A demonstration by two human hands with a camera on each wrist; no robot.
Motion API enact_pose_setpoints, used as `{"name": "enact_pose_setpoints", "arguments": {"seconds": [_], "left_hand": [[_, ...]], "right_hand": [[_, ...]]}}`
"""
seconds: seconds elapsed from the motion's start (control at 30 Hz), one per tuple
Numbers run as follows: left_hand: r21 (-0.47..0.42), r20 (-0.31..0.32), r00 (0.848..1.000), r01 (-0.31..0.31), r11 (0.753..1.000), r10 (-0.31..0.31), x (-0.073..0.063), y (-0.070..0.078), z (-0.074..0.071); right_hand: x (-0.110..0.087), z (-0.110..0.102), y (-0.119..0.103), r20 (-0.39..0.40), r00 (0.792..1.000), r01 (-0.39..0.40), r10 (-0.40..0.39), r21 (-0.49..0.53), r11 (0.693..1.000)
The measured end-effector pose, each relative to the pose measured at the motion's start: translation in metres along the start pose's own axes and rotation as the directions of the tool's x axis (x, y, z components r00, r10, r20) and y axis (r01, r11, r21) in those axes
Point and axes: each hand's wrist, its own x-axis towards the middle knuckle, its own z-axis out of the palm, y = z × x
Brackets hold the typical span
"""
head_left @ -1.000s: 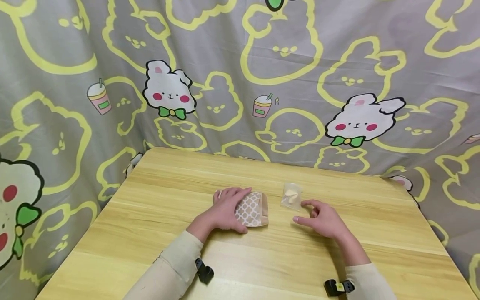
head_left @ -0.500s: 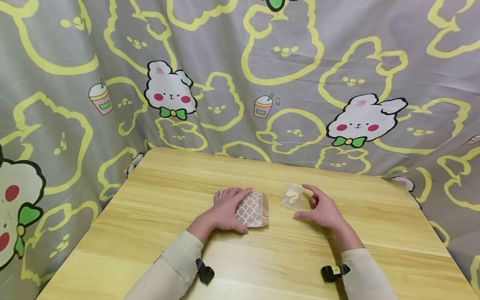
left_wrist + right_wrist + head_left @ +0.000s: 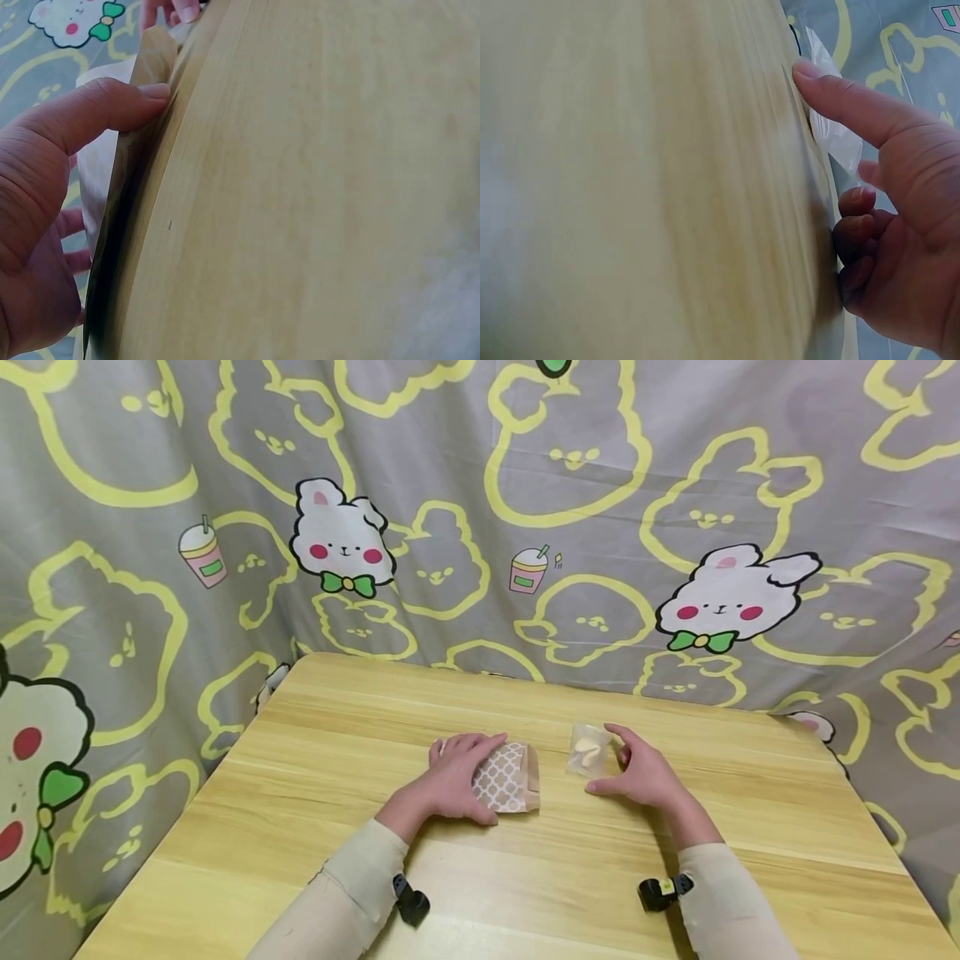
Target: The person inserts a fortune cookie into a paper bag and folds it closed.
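Note:
A small brown paper bag (image 3: pixel 501 781) with a white lattice pattern lies on the wooden table, its mouth facing right. My left hand (image 3: pixel 453 781) spans it and grips it, thumb along the near edge and fingers over the far side; the palm hides its left part. In the left wrist view the thumb (image 3: pixel 112 105) presses on the bag's edge. To the right lies a clear plastic packet (image 3: pixel 589 750) with a pale, curved piece inside. My right hand (image 3: pixel 641 768) is beside it, thumb and forefinger spread around its right side, other fingers curled in.
The light wooden table (image 3: pixel 360 710) reaches back to a grey curtain (image 3: pixel 450 468) with yellow outlines and rabbit faces, which also hangs on the left and right. Black wrist cameras sit on both forearms, over beige sleeves (image 3: pixel 723 893).
The right hand has moved forward and left, so its thumb and forefinger now flank the plastic packet. The left hand and the paper bag have stayed in place.

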Motion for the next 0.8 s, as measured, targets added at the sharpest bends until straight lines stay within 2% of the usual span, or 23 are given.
{"name": "enact_pose_setpoints", "arguments": {"seconds": [0.33, 0.5, 0.8], "left_hand": [[-0.009, 0.002, 1.000, 0.000, 1.000, 0.000, -0.0005, -0.0002, -0.0004], [-0.005, 0.000, 1.000, -0.003, 1.000, 0.003, -0.0002, -0.0006, -0.0009], [0.000, 0.008, 1.000, 0.005, 1.000, -0.005, 0.0012, -0.0011, 0.0001]], "right_hand": [[0.0028, 0.0017, 0.0012, -0.001, 0.998, -0.061, 0.061, -0.056, 0.997], [0.0030, 0.0023, 0.0001, -0.020, 0.999, -0.051, 0.049, -0.073, 0.996], [0.0021, 0.0017, 0.0038, -0.041, 0.999, -0.025, 0.025, -0.001, 1.000]]}}
